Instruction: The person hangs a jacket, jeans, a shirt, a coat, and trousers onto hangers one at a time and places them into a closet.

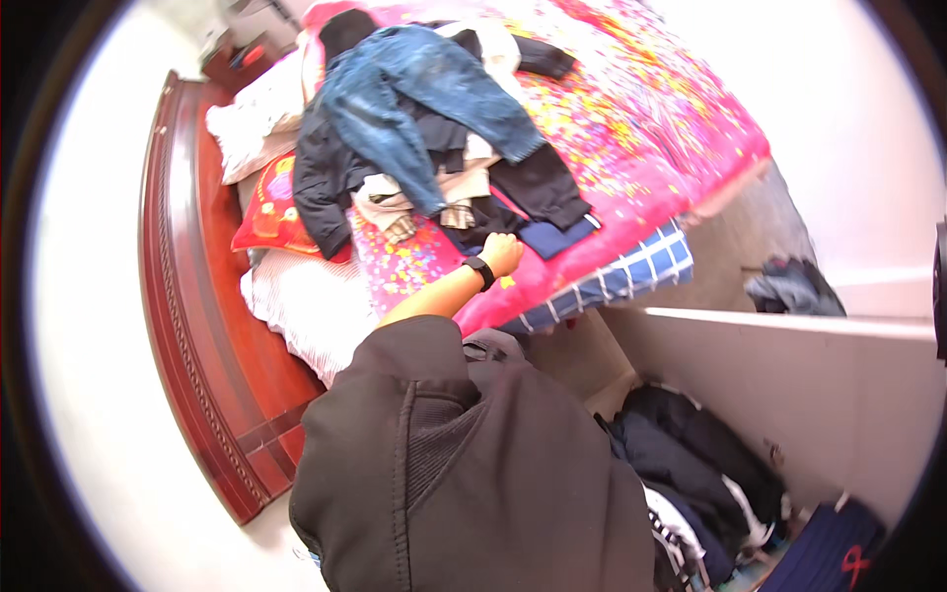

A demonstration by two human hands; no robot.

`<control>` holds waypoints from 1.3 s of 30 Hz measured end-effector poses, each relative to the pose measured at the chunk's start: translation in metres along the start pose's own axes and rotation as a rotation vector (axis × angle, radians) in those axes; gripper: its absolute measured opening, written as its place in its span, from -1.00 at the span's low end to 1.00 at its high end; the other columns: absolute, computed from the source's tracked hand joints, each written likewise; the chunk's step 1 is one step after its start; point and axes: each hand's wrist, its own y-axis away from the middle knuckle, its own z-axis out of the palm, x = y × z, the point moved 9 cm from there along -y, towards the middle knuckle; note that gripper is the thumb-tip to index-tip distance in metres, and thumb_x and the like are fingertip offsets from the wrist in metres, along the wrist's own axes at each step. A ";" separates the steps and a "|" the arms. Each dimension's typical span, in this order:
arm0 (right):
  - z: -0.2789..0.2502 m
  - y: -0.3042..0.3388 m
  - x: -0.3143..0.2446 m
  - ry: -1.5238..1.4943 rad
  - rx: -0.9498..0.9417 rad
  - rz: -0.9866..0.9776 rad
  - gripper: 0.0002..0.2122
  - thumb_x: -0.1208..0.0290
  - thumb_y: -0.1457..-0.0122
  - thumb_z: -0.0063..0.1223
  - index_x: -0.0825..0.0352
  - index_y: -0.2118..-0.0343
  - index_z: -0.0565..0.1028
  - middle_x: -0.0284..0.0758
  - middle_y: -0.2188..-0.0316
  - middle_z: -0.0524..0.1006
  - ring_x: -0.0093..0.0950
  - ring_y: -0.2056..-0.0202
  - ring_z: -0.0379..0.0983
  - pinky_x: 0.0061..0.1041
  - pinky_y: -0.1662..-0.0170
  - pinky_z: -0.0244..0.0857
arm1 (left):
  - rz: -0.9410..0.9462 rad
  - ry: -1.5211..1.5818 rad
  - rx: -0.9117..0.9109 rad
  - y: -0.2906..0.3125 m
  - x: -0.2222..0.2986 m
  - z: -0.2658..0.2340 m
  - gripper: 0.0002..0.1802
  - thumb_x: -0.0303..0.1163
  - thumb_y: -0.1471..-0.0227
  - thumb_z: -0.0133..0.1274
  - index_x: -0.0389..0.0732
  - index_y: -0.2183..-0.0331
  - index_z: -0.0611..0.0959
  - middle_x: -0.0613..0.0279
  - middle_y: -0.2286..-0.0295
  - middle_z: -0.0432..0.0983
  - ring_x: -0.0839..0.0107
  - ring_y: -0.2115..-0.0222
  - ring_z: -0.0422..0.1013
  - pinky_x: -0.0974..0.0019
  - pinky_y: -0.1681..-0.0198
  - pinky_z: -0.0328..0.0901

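Observation:
My left hand, with a dark watch on its wrist, reaches over the near edge of the bed. Its fingers are curled closed at the lower edge of a navy garment, part of which they hide. Blue jeans lie spread on top of the clothes pile, above a black jacket. Black trousers lie beside the navy garment. A beige garment with checked trim shows between the dark pieces. My right hand is out of view.
A pink flowered blanket covers the bed, with a blue checked cloth at its edge. Pillows lie by the wooden headboard. At lower right, dark clothes fill a container behind a pale panel. A grey garment lies beyond.

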 end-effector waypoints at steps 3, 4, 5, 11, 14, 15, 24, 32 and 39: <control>0.086 -0.064 -0.071 0.368 -0.265 -0.122 -0.77 0.23 -0.16 0.05 0.33 0.36 0.44 -0.33 0.58 0.49 -0.51 0.69 0.36 -0.42 0.62 0.29 | -0.316 0.126 0.006 0.026 -0.099 0.036 -0.44 -0.16 0.18 0.25 -0.15 0.10 0.52 -0.18 0.00 0.28 -0.06 0.03 0.35 -0.01 0.18 0.39; 0.115 -0.082 -0.113 0.426 -0.334 -0.210 -0.78 0.25 -0.16 0.06 0.33 0.37 0.44 -0.34 0.59 0.49 -0.52 0.70 0.35 -0.43 0.64 0.28 | -0.423 0.210 0.077 0.033 -0.121 0.040 -0.26 -0.17 0.22 0.30 -0.01 -0.06 0.43 -0.22 -0.14 0.08 -0.09 -0.12 0.17 -0.10 0.05 0.33; 0.143 -0.097 -0.153 0.485 -0.388 -0.282 -0.79 0.27 -0.16 0.07 0.33 0.37 0.44 -0.35 0.60 0.49 -0.53 0.72 0.34 -0.44 0.66 0.26 | -0.516 0.229 0.087 0.039 -0.140 0.041 -0.22 -0.18 0.23 0.30 0.06 -0.09 0.40 -0.21 -0.19 -0.03 -0.07 -0.16 0.08 -0.15 0.00 0.28; 0.335 -0.102 -0.384 0.818 -0.601 -0.646 -0.83 0.35 -0.20 0.00 0.36 0.33 0.50 -0.38 0.55 0.50 -0.61 0.54 0.40 -0.59 0.47 0.32 | -1.043 0.078 0.339 0.068 -0.236 0.035 -0.61 -0.45 0.18 0.17 -0.14 0.19 0.57 -0.10 -0.26 -0.11 0.05 -0.13 0.10 0.15 -0.12 0.16; 0.435 -0.093 -0.445 0.818 -0.809 -0.784 -0.81 0.35 -0.18 0.05 0.40 0.32 0.51 -0.29 0.51 0.54 -0.57 0.48 0.45 -0.54 0.41 0.33 | -0.985 0.107 0.444 0.059 -0.248 0.009 -0.74 -0.47 0.11 0.04 -0.16 0.26 0.55 0.02 0.14 0.34 0.07 0.13 0.27 0.15 0.05 0.25; 0.473 -0.060 -0.460 0.930 -0.799 -0.993 -0.79 0.34 -0.17 0.06 0.42 0.30 0.50 -0.25 0.48 0.56 -0.48 0.43 0.49 -0.45 0.33 0.35 | -0.982 -0.077 0.605 0.075 -0.239 -0.010 -0.78 -0.46 0.08 0.00 -0.13 0.28 0.52 0.11 0.32 0.32 0.13 0.23 0.28 0.18 0.14 0.28; 0.724 0.105 -0.475 1.289 -0.751 -2.017 -0.13 0.41 0.24 0.36 0.21 -0.22 0.14 -0.24 -0.21 0.19 -0.22 -0.16 0.19 -0.16 -0.02 0.28 | -0.690 0.363 0.730 0.107 -0.124 -0.098 -0.66 -0.66 0.21 -0.01 -0.14 0.31 0.62 0.09 0.44 0.58 0.12 0.41 0.53 0.13 0.37 0.41; 0.831 0.087 -0.462 1.386 -0.441 -2.395 -0.47 0.31 0.04 0.21 0.26 -0.04 0.36 -0.26 -0.07 0.35 -0.28 -0.12 0.27 0.04 -0.12 0.16 | -1.074 0.655 0.546 0.101 -0.108 0.006 -0.21 -0.44 0.17 0.21 -0.03 -0.15 0.34 0.00 0.04 0.30 0.00 0.15 0.42 0.10 0.14 0.39; 0.809 0.135 -0.504 0.923 -1.064 -2.060 -0.85 0.39 -0.16 -0.14 0.32 0.47 0.41 -0.14 0.46 0.49 -0.09 0.33 0.45 -0.13 0.27 0.31 | -1.349 1.090 1.322 0.143 -0.240 0.102 -0.21 -0.33 0.07 0.28 -0.20 -0.16 0.30 0.05 0.12 0.44 0.32 0.17 0.43 0.26 0.07 0.34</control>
